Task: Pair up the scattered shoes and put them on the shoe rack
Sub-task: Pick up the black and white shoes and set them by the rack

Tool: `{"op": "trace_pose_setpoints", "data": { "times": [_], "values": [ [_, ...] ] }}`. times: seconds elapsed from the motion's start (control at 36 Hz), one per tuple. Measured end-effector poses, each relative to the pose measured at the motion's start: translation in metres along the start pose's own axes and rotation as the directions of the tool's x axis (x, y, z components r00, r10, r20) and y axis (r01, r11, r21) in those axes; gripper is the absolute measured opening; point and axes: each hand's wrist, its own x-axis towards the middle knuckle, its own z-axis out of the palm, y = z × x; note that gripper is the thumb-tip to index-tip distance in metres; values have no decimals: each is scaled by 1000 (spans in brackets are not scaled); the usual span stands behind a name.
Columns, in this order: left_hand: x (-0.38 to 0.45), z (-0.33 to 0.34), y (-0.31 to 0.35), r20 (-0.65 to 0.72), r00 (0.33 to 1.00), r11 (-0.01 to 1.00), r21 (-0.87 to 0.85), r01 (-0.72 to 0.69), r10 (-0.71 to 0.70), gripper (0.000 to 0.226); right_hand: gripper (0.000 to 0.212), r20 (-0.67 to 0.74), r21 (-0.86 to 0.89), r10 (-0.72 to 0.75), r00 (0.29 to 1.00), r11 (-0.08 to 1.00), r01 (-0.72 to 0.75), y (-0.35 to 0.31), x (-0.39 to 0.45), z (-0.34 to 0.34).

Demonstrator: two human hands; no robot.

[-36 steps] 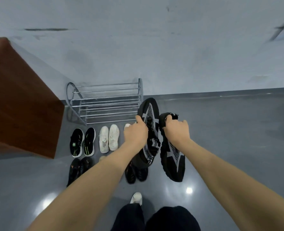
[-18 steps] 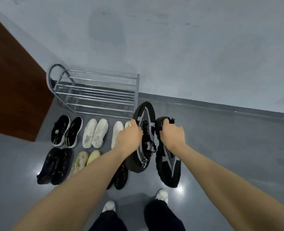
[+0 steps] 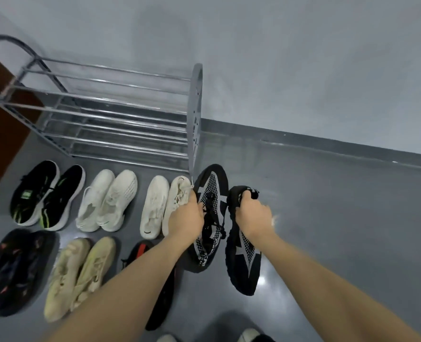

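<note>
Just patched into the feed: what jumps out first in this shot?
Two hands at centre each grip one black-and-grey patterned sneaker: the left hand holds one sneaker, the right hand its mate. Behind them, against the wall, stands a bare metal shoe rack. Pairs of shoes line the floor to the left, including white sneakers.

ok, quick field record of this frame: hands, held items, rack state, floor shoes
left hand: grips a black-and-grey patterned shoe
right hand: grips the matching shoe
held pair: side by side, lifted, right of the rack's end panel
shoe rack: metal bars, no shoes visible on it
front row on floor: black-and-green pair, white pair, off-white pair
near row on floor: dark pair, beige pair, black shoe with red mark, partly hidden by the left arm
</note>
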Motion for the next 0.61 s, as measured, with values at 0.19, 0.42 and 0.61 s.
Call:
{"op": "trace_pose_setpoints", "data": {
  "times": [0.19, 0.42, 0.61],
  "values": [
    [70, 117, -52, 23, 1000, 994, 111, 16, -19, 42, 24, -41, 18, 40, 998, 999, -39, 15, 70, 125],
    [141, 215, -83, 29, 1000, 994, 108, -1, -2, 50, 29, -126, -54, -23, 992, 998, 17, 37, 132, 221],
    [181, 247, -82, 24, 999, 999, -10, -47, 47, 41, 31, -196, 36, 62, 979, 998, -56, 49, 177, 263]
  ]
}}
